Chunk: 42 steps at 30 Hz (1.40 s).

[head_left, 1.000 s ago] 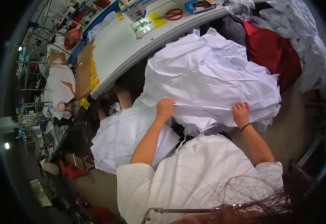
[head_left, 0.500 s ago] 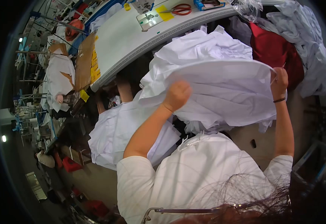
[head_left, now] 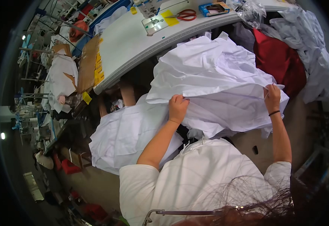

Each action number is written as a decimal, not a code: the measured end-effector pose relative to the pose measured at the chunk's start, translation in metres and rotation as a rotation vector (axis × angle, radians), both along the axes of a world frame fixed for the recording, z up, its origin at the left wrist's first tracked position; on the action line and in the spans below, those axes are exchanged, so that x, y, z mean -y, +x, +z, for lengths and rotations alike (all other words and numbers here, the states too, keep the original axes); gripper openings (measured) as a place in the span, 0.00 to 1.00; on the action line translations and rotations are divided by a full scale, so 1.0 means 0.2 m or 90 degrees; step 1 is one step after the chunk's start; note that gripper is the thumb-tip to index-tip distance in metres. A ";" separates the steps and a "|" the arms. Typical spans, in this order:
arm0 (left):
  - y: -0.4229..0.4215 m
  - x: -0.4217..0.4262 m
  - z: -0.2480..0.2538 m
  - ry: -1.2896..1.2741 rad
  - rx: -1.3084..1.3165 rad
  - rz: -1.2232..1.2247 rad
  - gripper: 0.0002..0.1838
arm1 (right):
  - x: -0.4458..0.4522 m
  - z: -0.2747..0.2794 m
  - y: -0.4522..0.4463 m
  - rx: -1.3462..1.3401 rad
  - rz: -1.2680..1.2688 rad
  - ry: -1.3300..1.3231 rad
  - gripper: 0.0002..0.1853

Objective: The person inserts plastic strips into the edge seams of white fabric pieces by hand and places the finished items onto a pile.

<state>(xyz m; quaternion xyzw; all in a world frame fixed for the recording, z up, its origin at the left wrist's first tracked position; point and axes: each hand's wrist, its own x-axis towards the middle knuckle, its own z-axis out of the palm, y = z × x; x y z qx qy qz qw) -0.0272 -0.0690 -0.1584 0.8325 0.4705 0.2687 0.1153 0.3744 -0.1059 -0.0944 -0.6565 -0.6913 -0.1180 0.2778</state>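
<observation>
A large piece of white fabric (head_left: 224, 109) lies bunched across my lap, in front of the sewing table. My left hand (head_left: 178, 108) is closed on its edge, near the middle of the view. Farther right, my right hand (head_left: 272, 97) pinches the same edge, and the edge runs nearly straight between the two hands. Behind them the rest of the cloth rises in loose folds toward the table. Another white cloth (head_left: 123, 130) hangs to the left of my left forearm.
The white sewing table (head_left: 125, 39) curves across the top, with a sewing machine (head_left: 153, 22), red-handled scissors (head_left: 185, 15) and a blue box (head_left: 213, 9) on it. Red fabric (head_left: 277, 56) and a heap of pale cloth (head_left: 307, 45) hang at the right. Cardboard (head_left: 87, 66) leans at the left.
The billowing cloth has come down and its edge now lies straighter between my hands. Both hands have moved lower, the right one also slightly left.
</observation>
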 end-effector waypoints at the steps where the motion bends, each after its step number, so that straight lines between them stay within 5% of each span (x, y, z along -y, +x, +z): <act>1: 0.02 0.00 0.03 0.101 -0.038 0.034 0.07 | 0.00 0.00 0.00 0.003 -0.004 0.001 0.06; 6: 0.07 -0.14 0.01 0.200 -0.001 0.249 0.04 | 0.05 0.00 0.00 -0.019 0.005 -0.008 0.06; 10: 0.01 -0.30 0.06 -0.017 0.063 -0.076 0.02 | 0.08 -0.04 0.02 -0.037 -0.003 -0.051 0.08; 13: 0.00 -0.35 0.32 -0.121 0.202 -0.032 0.03 | 0.14 0.03 -0.06 -0.018 -0.039 0.112 0.14; 16: -0.01 -0.40 0.63 -0.062 0.178 -0.078 0.04 | 0.38 -0.09 -0.31 -0.127 0.089 0.018 0.18; 21: 0.00 -0.40 0.67 -0.027 0.161 -0.103 0.04 | 0.45 -0.23 -0.36 -0.135 -0.088 -0.011 0.20; 23: 0.00 -0.39 0.66 -0.004 0.154 -0.094 0.04 | 0.40 -0.22 -0.34 -0.166 -0.062 0.061 0.21; 28: -0.04 -0.34 0.64 -0.048 0.158 -0.073 0.04 | 0.36 -0.32 -0.32 -0.264 -0.010 -0.103 0.18; 34: -0.12 -0.26 0.59 -0.060 0.135 -0.048 0.04 | 0.57 -0.25 -0.16 -0.211 0.067 -0.217 0.07; 35: -0.13 -0.24 0.57 -0.060 0.139 -0.043 0.04 | 0.59 -0.22 -0.13 -0.238 0.040 -0.124 0.06; 39: -0.17 -0.16 0.51 -0.066 0.119 -0.041 0.03 | 0.43 0.32 -0.06 -0.223 0.027 -0.019 0.05; 42: -0.23 -0.13 0.49 -0.084 0.136 0.013 0.03 | 0.18 0.31 0.01 -0.234 0.120 -0.177 0.04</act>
